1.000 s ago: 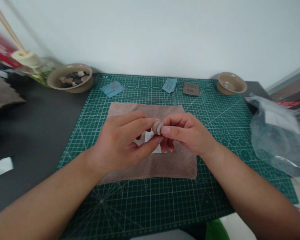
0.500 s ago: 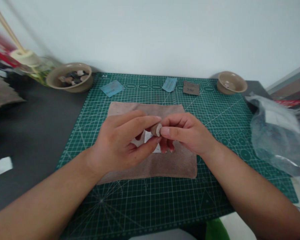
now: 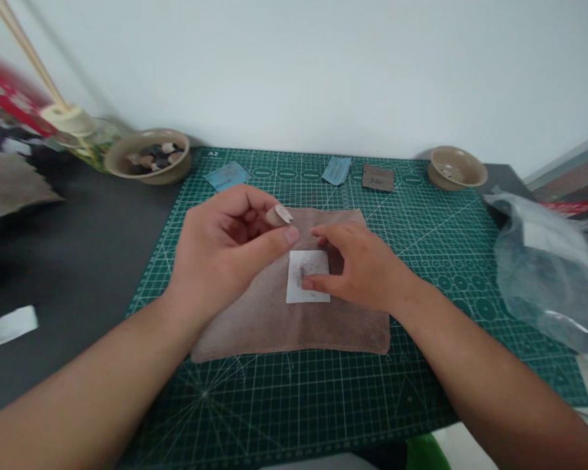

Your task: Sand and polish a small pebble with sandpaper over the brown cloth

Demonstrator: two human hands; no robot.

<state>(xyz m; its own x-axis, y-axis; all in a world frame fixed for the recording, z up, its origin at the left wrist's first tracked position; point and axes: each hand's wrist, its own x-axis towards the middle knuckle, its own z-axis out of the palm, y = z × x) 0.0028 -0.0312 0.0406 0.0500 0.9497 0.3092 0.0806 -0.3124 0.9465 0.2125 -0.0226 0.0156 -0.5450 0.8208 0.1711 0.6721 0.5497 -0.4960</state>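
My left hand (image 3: 225, 248) is closed on a small brownish stone (image 3: 279, 215) with a whitish face, pinched between thumb and fingers above the cloth. My right hand (image 3: 360, 264) is open, its thumb and fingers apart over the right part of a white square sheet (image 3: 310, 292). Grey specks and smudges mark this sheet. It lies in the middle of a brown cloth (image 3: 255, 326), which rests on a green cutting mat (image 3: 323, 398). I cannot tell whether the right fingertips touch the sheet.
At the back left stands a bowl (image 3: 171, 173) of several dark and tan stones. Another bowl (image 3: 455, 179) is at the back right. Blue sheets (image 3: 336, 170) and a grey-brown square (image 3: 378, 177) lie along the mat's far edge. A clear plastic bag (image 3: 543, 281) lies at right.
My hands have parted. The left has lifted the stone up and to the left; the right has let go of it and opened, moving slightly right. More of the white sheet shows.
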